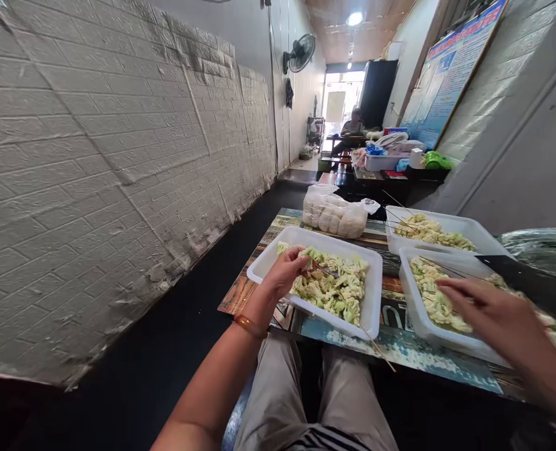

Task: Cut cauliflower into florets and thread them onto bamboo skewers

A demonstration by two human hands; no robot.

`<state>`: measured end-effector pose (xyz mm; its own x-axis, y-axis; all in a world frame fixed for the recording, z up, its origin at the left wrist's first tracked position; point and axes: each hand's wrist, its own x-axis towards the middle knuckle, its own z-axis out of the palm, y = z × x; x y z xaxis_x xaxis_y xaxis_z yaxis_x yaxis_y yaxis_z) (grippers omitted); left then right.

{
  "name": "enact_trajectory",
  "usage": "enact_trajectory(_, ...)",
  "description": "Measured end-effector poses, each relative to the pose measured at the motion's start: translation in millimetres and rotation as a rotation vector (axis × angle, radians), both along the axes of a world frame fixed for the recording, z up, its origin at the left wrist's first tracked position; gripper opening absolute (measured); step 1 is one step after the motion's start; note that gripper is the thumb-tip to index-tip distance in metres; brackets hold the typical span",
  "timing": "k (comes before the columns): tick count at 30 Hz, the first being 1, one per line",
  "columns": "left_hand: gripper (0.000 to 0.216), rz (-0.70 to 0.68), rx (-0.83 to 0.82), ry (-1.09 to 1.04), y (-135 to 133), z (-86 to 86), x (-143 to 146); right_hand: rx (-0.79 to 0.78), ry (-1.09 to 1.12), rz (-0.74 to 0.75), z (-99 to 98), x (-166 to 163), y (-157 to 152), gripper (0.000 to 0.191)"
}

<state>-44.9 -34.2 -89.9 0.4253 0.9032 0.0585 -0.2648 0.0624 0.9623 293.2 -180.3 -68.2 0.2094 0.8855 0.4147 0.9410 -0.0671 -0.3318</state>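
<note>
My left hand [284, 270] is closed on a pale green cauliflower floret [311, 254], pinched between thumb and fingers above the left white tub [373, 300]. Loose cauliflower pieces [338, 291] fill much of that tub, and a thin dark stick shows beside the held floret. My right hand [487, 307], slightly blurred, hovers over the front right tub [412, 313] with its fingers stretched out and no object visible in them. Under its fingertips lie more cauliflower pieces [430, 294] and thin skewers [440, 267]. One thin skewer [383, 356] leans over the left tub's front corner.
Behind the left tub sits a clear plastic bag of pale, rounded items [336, 213]. Another white tub [466, 228] with cauliflower and skewers stands at the back right. Crumpled clear plastic [545, 250] lies at far right. A person [354, 122] sits at a distant table.
</note>
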Motion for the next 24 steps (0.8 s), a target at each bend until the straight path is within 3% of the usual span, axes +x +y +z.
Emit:
enact_trajectory(2, 0.025, 0.042, -0.008, -0.007, 1, -1.3, 0, -0.102, 0.048, 0.272, -9.7, -42, 22, 0.030)
enact_trajectory(4, 0.028, 0.096, -0.024, -0.024, 3, -3.0, 0, -0.183, 0.010, 0.414, -16.5, -82, 40, 0.030)
enact_trajectory(10, 0.037, 0.165, -0.053, -0.047, 7, -7.6, 0, -0.370, -0.239, 0.330, -14.3, -153, 71, 0.031)
enact_trajectory(14, 0.034, 0.155, -0.025, -0.053, 7, -7.8, 0, -0.454, -0.274, 0.276, -14.5, -168, 84, 0.028)
enact_trajectory(19, 0.033, 0.154, -0.050, -0.054, 7, -7.2, -1, -0.410, -0.229, 0.244, -21.2, -158, 86, 0.027)
enact_trajectory(21, 0.034, 0.155, -0.061, -0.063, 7, -7.6, -1, -0.310, -0.098, 0.268, -23.2, -150, 81, 0.030)
enact_trajectory(24, 0.036, 0.137, -0.066, -0.082, 7, -8.2, -2, -0.130, 0.271, 0.337, -25.6, -146, 71, 0.034)
